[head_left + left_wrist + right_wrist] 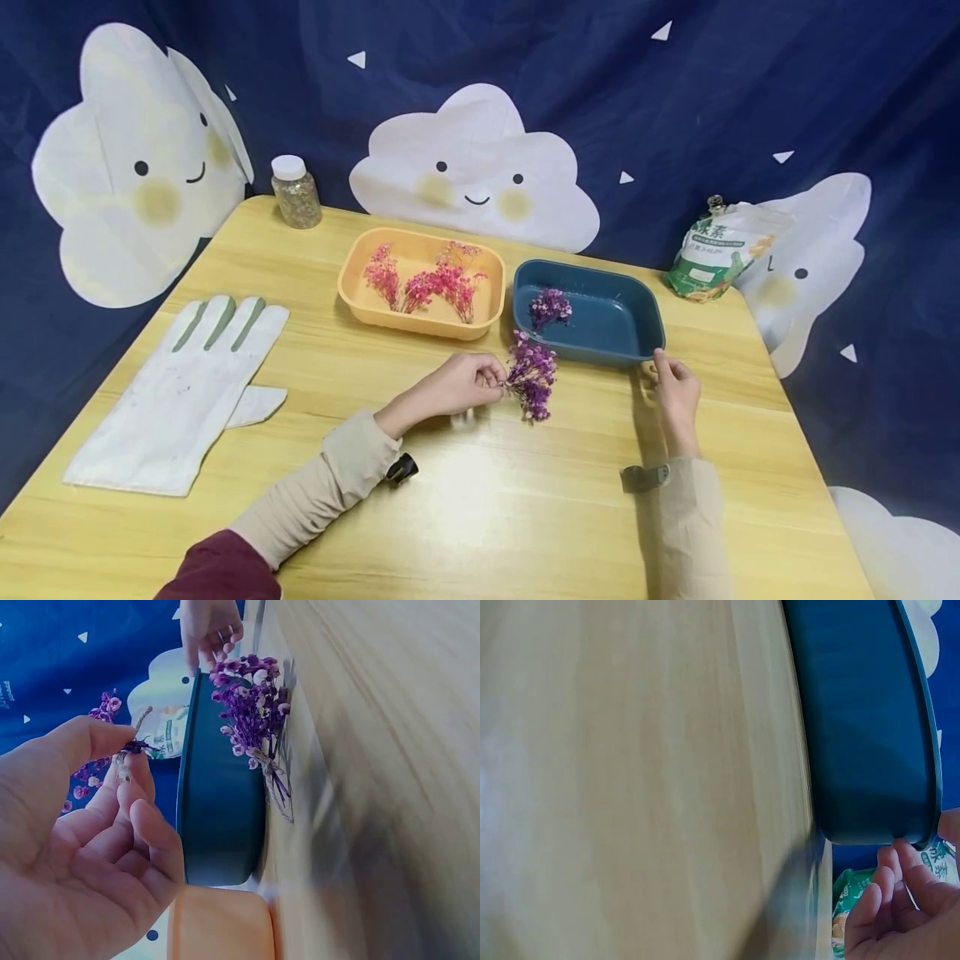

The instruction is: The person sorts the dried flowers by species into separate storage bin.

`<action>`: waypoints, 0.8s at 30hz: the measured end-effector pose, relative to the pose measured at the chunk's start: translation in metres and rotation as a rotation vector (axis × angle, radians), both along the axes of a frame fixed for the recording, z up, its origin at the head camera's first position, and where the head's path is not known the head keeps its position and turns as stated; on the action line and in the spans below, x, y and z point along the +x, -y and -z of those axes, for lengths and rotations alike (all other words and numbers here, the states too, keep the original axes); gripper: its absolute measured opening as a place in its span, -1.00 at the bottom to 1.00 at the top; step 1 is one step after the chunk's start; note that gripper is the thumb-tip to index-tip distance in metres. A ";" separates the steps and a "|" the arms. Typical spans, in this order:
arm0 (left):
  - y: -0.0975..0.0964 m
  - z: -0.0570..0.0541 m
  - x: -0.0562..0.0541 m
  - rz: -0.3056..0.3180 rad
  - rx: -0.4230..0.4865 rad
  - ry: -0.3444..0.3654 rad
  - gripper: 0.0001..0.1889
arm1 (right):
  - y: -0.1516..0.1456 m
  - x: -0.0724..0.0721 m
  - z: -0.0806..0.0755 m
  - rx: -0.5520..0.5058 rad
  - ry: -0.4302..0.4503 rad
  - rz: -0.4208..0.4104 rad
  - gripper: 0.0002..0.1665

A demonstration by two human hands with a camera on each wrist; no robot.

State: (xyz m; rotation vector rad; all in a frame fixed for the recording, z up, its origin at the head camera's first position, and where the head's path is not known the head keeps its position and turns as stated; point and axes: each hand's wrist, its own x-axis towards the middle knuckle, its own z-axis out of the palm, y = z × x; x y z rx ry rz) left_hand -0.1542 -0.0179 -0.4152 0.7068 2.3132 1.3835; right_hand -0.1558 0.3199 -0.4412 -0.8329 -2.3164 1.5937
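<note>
My left hand [480, 382] pinches the twine-tied stems of a purple dried-flower bunch [81, 792], whose blooms show behind the fingers in the left wrist view. A second tied purple bunch [251, 712] lies on the table before the blue basin [600, 357]; from the head the two seem to overlap. Inside that basin, toward its left end, is another purple bunch [551, 308]. With thumb and fingertips, my right hand [677, 396] grips the basin's near right corner, thumb at the rim in the right wrist view.
Left of the blue basin stands an orange basin [420, 325] holding pink dried flowers [416, 292]. A white work glove [172, 400] lies at the left. At the back are a white-capped jar [297, 200] and a green-and-white pouch [712, 258]. A cloud-print curtain [637, 108] surrounds the table.
</note>
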 end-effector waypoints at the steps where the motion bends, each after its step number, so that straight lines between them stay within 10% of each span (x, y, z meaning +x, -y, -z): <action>1: -0.001 0.000 -0.001 -0.005 -0.003 -0.005 -0.85 | 0.000 0.000 0.000 0.000 0.003 0.000 -0.35; 24: -0.043 -0.010 -0.052 -0.149 0.020 -0.073 -0.80 | 0.002 0.002 0.000 0.001 -0.012 0.011 -0.37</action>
